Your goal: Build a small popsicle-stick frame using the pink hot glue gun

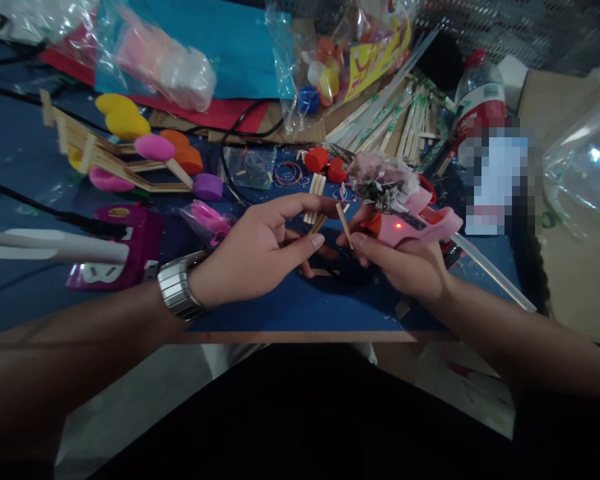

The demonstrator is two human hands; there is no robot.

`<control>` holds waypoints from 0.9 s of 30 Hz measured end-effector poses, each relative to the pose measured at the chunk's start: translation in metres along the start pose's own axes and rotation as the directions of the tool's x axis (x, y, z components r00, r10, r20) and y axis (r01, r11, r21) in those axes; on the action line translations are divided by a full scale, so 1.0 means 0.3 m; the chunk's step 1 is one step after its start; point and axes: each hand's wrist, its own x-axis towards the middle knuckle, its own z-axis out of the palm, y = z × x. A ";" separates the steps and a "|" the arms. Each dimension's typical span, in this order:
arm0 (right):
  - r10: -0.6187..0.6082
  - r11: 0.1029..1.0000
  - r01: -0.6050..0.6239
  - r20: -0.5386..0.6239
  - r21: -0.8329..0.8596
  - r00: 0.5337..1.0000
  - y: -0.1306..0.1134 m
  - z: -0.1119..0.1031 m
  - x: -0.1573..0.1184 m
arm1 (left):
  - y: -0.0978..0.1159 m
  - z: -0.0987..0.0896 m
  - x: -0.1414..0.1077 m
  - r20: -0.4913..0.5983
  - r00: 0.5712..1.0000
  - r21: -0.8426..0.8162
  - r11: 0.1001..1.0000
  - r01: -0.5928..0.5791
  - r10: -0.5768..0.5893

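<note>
My left hand (260, 250), wearing a metal watch (180, 287), pinches a short wooden stick (319, 223) between thumb and fingers. A second short wooden stick (345, 225) is upright between the thumb and fingers of my right hand (395, 260). The two sticks are close together but look apart. Right behind my right hand is a pink glue gun (420, 220) with a red light on and a clear glue stick (495, 270) out of its back. Just beyond my fingers lie several short sticks (314, 193) side by side. Another stick (320, 272) lies under my left fingers.
A wooden stick frame (130, 153) with coloured caps stands back left, behind a purple power strip (150, 233). At the back are bags of caps (330, 73), many sticks (400, 120) and a bottle (480, 93). Cardboard (575, 267) lies right; black cables cross the left.
</note>
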 end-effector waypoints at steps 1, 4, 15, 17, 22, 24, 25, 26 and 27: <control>-0.004 1.000 0.004 0.004 0.003 1.000 0.002 -0.001 -0.001 | 0.000 0.001 0.000 0.003 1.000 0.012 1.000 0.008 -0.008; -0.019 1.000 0.019 0.013 -0.007 1.000 0.008 -0.009 -0.001 | -0.008 -0.002 -0.003 0.020 1.000 -0.034 0.999 0.014 -0.013; -0.065 0.998 0.065 -0.017 -0.009 0.998 0.013 -0.028 0.003 | -0.031 -0.008 0.000 0.121 0.993 -0.119 0.992 0.028 -0.014; -0.064 0.998 0.063 -0.028 -0.011 0.998 0.014 -0.027 0.002 | -0.034 -0.009 -0.001 0.132 0.991 -0.130 0.991 0.040 -0.023; -0.064 0.998 0.064 -0.044 -0.017 0.997 0.013 -0.024 0.004 | -0.048 -0.012 -0.012 0.072 0.992 0.121 0.987 -0.109 0.101; -0.060 0.998 0.059 -0.054 -0.020 0.997 0.011 -0.023 0.005 | -0.050 -0.011 -0.017 0.046 0.981 0.273 0.942 -0.195 0.190; -0.060 0.998 0.058 -0.058 -0.026 0.997 0.011 -0.023 0.006 | -0.050 -0.011 -0.020 0.048 0.974 0.337 0.914 -0.224 0.221; -0.062 0.998 0.060 -0.059 -0.030 0.996 0.011 -0.023 0.006 | -0.049 -0.011 -0.022 0.060 0.967 0.391 0.886 -0.249 0.246; -0.065 0.997 0.063 -0.058 -0.033 0.996 0.012 -0.023 0.006 | -0.048 -0.011 -0.024 0.074 0.962 0.440 0.857 -0.267 0.262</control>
